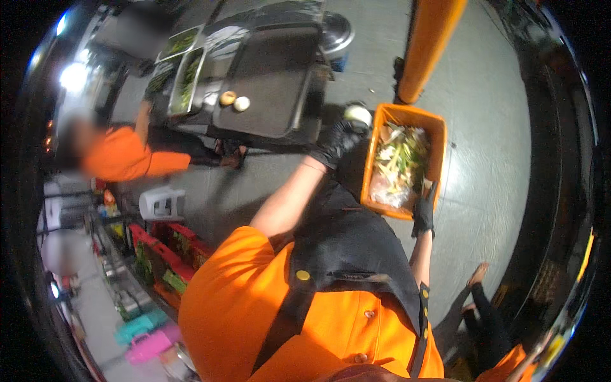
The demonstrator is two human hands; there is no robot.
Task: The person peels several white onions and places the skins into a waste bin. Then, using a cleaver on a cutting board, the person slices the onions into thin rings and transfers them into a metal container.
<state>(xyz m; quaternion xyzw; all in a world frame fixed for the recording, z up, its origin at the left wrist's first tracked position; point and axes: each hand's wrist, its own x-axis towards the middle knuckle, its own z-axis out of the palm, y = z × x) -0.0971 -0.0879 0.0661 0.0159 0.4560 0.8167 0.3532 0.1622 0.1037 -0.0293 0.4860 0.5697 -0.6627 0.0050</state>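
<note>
In my black-gloved left hand (337, 143) is a pale, whitish-green onion (358, 115), held just left of an orange bin (439, 143). Vegetable scraps (401, 156), with green leaves, pale peelings and a piece of clear plastic, lie inside the bin. My right hand (422, 215), also in a black glove, is closed at the bin's near right corner. A narrow, light-coloured thing (427, 186) sticks up from its fingers over the scraps; I cannot make out what it is.
A dark tray (273, 70) on a table at the upper left carries a brown-skinned onion (228, 98) and a white onion (242, 104). Metal pans of greens (188, 83) stand beside it. An orange post (433, 51) rises behind the bin. People in orange are at left and lower right.
</note>
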